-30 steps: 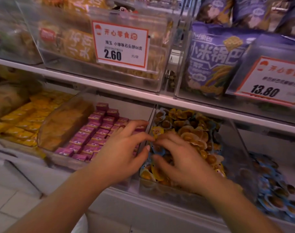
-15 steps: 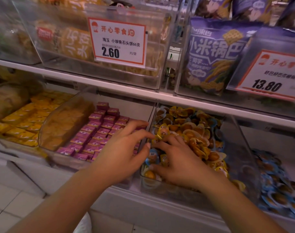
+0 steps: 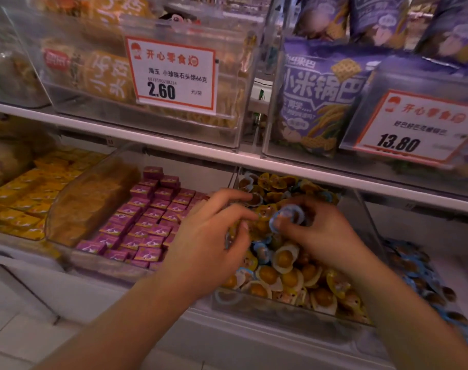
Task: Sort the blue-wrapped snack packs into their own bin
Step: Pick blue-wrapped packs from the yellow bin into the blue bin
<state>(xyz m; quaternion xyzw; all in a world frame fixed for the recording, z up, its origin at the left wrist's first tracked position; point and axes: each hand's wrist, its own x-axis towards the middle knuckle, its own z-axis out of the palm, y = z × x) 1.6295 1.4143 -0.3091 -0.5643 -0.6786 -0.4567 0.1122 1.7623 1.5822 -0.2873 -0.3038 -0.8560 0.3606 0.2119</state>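
Shop shelves [image 3: 174,153] carry clear bins. Over the middle bin [image 3: 281,308] of yellow snack packs [image 3: 283,259], the right hand [image 3: 321,233] pinches a blue-wrapped pack [image 3: 287,216] with curled fingers. The left hand [image 3: 214,236] hovers beside it, fingers loosely spread. More blue packs [image 3: 419,276] lie in the right bin.

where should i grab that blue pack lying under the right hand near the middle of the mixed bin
Judging by its pose, take the blue-wrapped pack by its flat crimped rim, not the round bulge, pinching from above and the near side. It lies half buried among yellow packs in the mixed bin, so only the upper edge is free. The right hand already pinches another blue pack.
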